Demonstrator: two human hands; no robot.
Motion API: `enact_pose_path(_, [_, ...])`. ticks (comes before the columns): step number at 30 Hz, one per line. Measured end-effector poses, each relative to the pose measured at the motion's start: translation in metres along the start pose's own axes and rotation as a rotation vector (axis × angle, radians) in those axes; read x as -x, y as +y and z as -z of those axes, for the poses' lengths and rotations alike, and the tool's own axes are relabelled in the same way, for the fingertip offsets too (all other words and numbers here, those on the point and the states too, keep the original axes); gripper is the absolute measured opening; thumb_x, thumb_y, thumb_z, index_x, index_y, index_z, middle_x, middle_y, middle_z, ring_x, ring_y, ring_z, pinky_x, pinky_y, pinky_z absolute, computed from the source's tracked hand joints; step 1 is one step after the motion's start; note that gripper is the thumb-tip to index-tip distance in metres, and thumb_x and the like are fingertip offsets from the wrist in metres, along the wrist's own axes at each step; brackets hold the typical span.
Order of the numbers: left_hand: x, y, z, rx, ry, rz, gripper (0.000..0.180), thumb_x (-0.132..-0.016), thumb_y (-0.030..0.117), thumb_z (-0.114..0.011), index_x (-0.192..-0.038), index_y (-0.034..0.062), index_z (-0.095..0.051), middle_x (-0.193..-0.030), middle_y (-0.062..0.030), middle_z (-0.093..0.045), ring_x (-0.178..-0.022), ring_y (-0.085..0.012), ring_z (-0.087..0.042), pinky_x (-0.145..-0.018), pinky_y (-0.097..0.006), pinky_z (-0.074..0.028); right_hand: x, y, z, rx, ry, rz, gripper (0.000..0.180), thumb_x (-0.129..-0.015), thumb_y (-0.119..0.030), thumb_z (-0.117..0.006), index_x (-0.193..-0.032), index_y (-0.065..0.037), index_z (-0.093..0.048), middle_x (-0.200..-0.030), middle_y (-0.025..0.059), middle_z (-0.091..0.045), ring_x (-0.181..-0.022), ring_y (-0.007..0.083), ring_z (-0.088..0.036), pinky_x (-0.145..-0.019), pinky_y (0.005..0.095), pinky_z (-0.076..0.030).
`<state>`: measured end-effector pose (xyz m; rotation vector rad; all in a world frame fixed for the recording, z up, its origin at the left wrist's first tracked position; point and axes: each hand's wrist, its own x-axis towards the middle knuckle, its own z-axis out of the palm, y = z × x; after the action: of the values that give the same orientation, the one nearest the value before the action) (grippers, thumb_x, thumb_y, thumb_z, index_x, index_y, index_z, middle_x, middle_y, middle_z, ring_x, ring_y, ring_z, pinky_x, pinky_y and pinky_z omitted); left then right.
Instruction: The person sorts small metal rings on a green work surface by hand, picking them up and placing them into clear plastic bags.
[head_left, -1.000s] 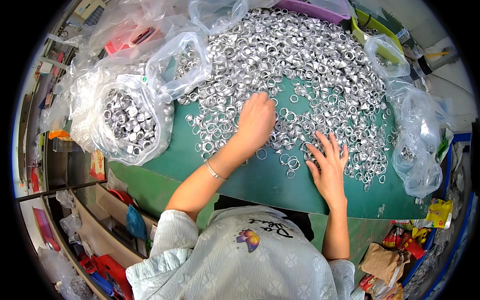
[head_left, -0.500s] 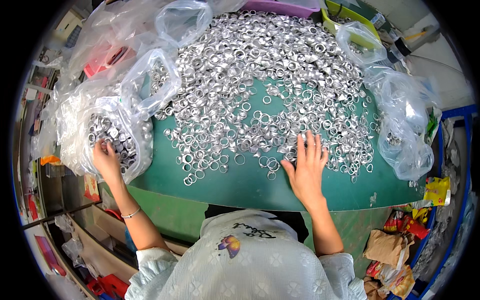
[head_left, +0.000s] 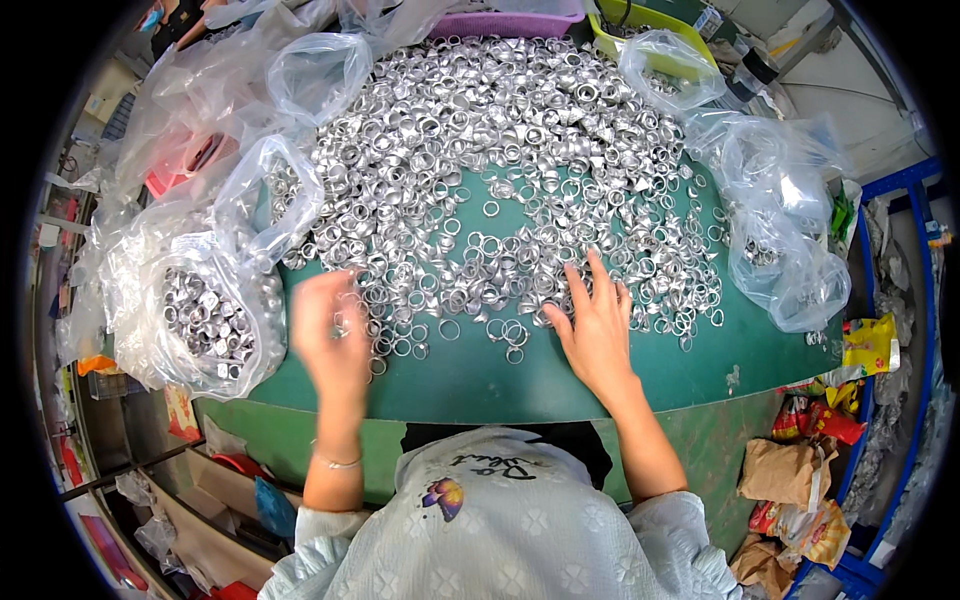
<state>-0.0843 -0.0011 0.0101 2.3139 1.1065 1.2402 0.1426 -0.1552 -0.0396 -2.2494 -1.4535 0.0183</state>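
Observation:
A broad heap of silver-coloured metal rings covers much of the green tabletop, thinning to loose rings near me. My right hand lies on the near part of the heap, fingers apart and touching rings. At the heap's near left edge is my left hand, smeared by motion, so its grip and anything in it cannot be made out. Left of it stands an opened clear plastic bag holding several silver rings, some with squarish tops.
More clear bags lie at the right, and others at the far left beside a pink basket. Purple and lime-green baskets stand behind the heap. A blue shelf frame and packets are at right.
My left hand has left the plastic bag and moved right to the edge of the heap. My right hand stays on the rings, fingers slightly shifted. The whole view has shifted a little.

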Motion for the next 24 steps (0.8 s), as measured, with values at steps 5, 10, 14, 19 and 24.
enact_pose_path(5, [-0.021,0.048,-0.119,0.31,-0.468,-0.262,0.021,-0.076,-0.002,-0.06,-0.096,0.003,-0.062,-0.09,-0.0099,-0.056,-0.085,-0.0281,-0.052,-0.074,-0.034,-0.044,-0.016,0.025,0.019,-0.179,0.063,-0.057,0.024,-0.077,-0.011,-0.063,-0.1,-0.004,-0.061,-0.108,0.0101,-0.055,-0.103,0.029,-0.049,-0.089,0.0404,-0.034])
enact_pose_path(10, [-0.038,0.059,-0.187,0.154,-0.621,-0.495,0.013,-0.073,0.003,-0.062,-0.086,0.0008,-0.06,-0.085,-0.01,-0.051,-0.082,-0.0287,-0.049,-0.072,-0.037,-0.043,-0.045,0.043,0.014,-0.055,0.011,0.155,0.037,-0.083,-0.013,-0.057,-0.119,-0.007,-0.052,-0.127,0.0084,-0.048,-0.12,0.0318,-0.039,-0.098,0.0464,-0.028])
enact_pose_path(14, [-0.046,0.057,-0.185,0.102,-0.718,-0.589,0.013,-0.071,0.004,-0.064,-0.083,0.0011,-0.059,-0.085,-0.009,-0.051,-0.082,-0.0281,-0.05,-0.072,-0.038,-0.043,-0.02,0.045,0.023,-0.07,-0.116,0.149,0.033,-0.083,-0.016,-0.058,-0.114,-0.006,-0.055,-0.128,0.0085,-0.046,-0.121,0.032,-0.039,-0.099,0.0498,-0.028])
enact_pose_path(19, [-0.052,0.055,-0.171,0.033,-0.787,-0.529,0.013,-0.071,0.006,-0.065,-0.082,0.0013,-0.058,-0.085,-0.0093,-0.05,-0.082,-0.0282,-0.05,-0.073,-0.037,-0.044,-0.003,0.075,0.04,-0.125,0.133,-0.005,0.033,-0.081,-0.013,-0.06,-0.113,-0.006,-0.056,-0.127,0.012,-0.047,-0.122,0.033,-0.038,-0.099,0.0481,-0.027])
enact_pose_path(24, [-0.062,0.065,-0.186,-0.091,-0.827,-0.621,0.014,-0.065,0.002,-0.061,-0.078,-0.0002,-0.056,-0.086,-0.0108,-0.051,-0.082,-0.0295,-0.051,-0.07,-0.038,-0.045,-0.005,0.076,0.034,0.141,0.05,-0.135,0.048,-0.079,-0.027,-0.063,-0.12,-0.005,-0.051,-0.13,0.0194,-0.039,-0.123,0.0394,-0.033,-0.1,0.0536,-0.023])
